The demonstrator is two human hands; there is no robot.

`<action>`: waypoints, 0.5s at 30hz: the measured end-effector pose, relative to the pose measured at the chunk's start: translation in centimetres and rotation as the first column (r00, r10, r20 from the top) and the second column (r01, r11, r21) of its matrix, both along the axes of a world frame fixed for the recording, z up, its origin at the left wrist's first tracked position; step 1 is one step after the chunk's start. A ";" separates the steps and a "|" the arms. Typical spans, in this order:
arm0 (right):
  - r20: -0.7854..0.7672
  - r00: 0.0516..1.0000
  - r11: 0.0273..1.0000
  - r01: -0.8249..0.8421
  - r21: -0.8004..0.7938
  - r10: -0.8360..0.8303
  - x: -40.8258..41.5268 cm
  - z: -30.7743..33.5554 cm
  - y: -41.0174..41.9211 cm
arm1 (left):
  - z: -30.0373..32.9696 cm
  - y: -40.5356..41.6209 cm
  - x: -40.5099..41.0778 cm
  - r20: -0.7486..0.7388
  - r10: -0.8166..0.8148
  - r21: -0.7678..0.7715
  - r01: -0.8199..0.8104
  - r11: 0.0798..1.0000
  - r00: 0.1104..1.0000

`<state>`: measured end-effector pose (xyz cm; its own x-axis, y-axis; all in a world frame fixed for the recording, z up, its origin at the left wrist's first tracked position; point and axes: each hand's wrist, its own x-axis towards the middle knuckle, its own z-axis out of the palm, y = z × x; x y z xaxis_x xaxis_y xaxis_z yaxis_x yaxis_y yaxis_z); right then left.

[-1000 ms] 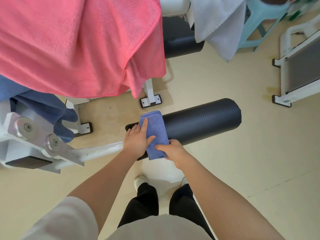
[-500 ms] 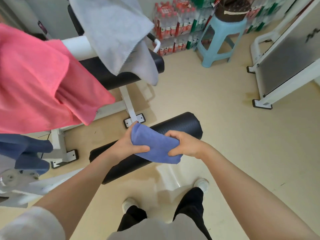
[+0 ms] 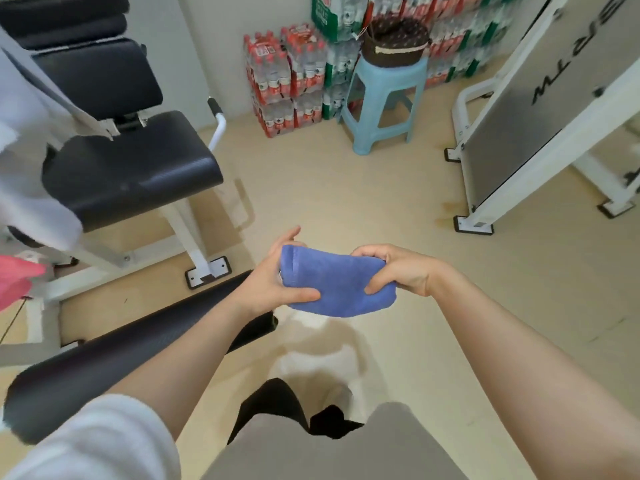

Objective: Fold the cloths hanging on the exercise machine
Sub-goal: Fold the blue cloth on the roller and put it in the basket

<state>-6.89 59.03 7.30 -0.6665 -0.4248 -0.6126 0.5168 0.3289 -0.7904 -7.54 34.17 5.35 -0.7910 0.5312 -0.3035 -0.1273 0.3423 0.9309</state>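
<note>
A small folded blue cloth (image 3: 337, 284) is held in the air between both hands, above the floor. My left hand (image 3: 273, 280) grips its left end, thumb on the front. My right hand (image 3: 398, 271) grips its right end with fingers curled over the top. The exercise machine's black padded roller (image 3: 114, 358) lies low at the left, under my left forearm. A white cloth (image 3: 24, 174) hangs over the machine at the far left, and a corner of a pink cloth (image 3: 14, 278) shows below it.
The machine's black seat (image 3: 131, 168) on its white frame stands at the left. A light blue stool (image 3: 381, 98) carrying a dark bag stands at the back beside stacked packs of water bottles (image 3: 287, 74). Another white machine frame (image 3: 540, 133) fills the right. Beige floor lies ahead.
The blue cloth was lifted off the black roller and is now held higher in both hands. The view swung up and to the right, so the pink and white cloths slid to the left edge.
</note>
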 end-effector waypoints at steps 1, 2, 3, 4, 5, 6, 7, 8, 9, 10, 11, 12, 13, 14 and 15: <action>0.008 0.998 0.998 0.059 -0.029 -0.059 -0.6 0.2 1.7 | 0.1 1.7 -0.7 -0.004 0.038 0.009 -0.038 0.999 0.999; 0.010 0.991 0.989 0.131 -0.062 -0.131 -1.1 0.3 3.2 | 0.0 3.3 -1.4 0.005 0.092 0.020 -0.092 0.996 0.996; 0.006 0.977 0.972 0.213 -0.098 -0.213 -1.7 0.3 4.5 | 0.1 4.9 -2.1 0.020 0.152 0.036 -0.152 0.988 0.988; 0.000 0.954 0.946 0.296 -0.132 -0.299 -2.4 0.2 5.5 | 0.1 6.5 -2.9 0.040 0.202 0.055 -0.204 0.978 0.979; -0.003 0.925 0.913 0.374 -0.162 -0.379 -3.1 0.1 6.6 | 0.0 8.0 -3.8 0.065 0.226 0.080 -0.230 0.970 0.972; -0.006 0.897 0.883 0.434 -0.179 -0.442 -3.9 0.0 7.6 | -0.1 9.4 -4.7 0.090 0.230 0.095 -0.238 0.967 0.969; -0.007 0.875 0.861 0.476 -0.179 -0.485 -4.8 -0.2 8.6 | -0.3 10.8 -5.9 0.112 0.232 0.096 -0.243 0.965 0.966; -0.012 0.861 0.850 0.500 -0.166 -0.508 -5.8 -0.4 9.8 | -0.4 12.0 -7.1 0.133 0.237 0.094 -0.250 0.964 0.962; -0.017 0.850 0.842 0.518 -0.150 -0.526 -7.1 -0.7 11.1 | -0.6 13.2 -8.5 0.151 0.242 0.091 -0.258 0.962 0.958; -0.024 0.838 0.832 0.538 -0.135 -0.545 -8.5 -0.8 12.4 | -0.8 14.4 -10.1 0.166 0.244 0.094 -0.262 0.961 0.955; -0.029 0.824 0.820 0.560 -0.121 -0.567 -10.1 -1.0 13.7 | -1.0 15.6 -11.8 0.178 0.240 0.102 -0.260 0.960 0.954; -0.038 0.811 0.809 0.578 -0.105 -0.584 -11.8 -1.1 14.9 | -1.0 16.9 -13.6 0.189 0.234 0.117 -0.259 0.959 0.954; -0.048 0.799 0.800 0.593 -0.092 -0.599 -13.8 -1.3 16.0 | -1.0 18.2 -15.6 0.201 0.229 0.134 -0.258 0.957 0.953; -0.052 0.789 0.790 0.607 -0.082 -0.612 -15.8 -1.6 17.2 | -1.0 19.5 -17.8 0.216 0.221 0.150 -0.255 0.955 0.951; -0.040 0.784 0.784 0.615 -0.085 -0.619 -18.0 -1.7 18.4 | -1.0 20.8 -20.1 0.231 0.211 0.159 -0.251 0.955 0.950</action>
<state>-24.84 77.44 5.61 -0.8355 0.0541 -0.5469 0.5408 -0.0953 -0.8357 -27.64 54.92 4.39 -0.8281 0.4035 -0.3891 -0.3805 0.1051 0.9188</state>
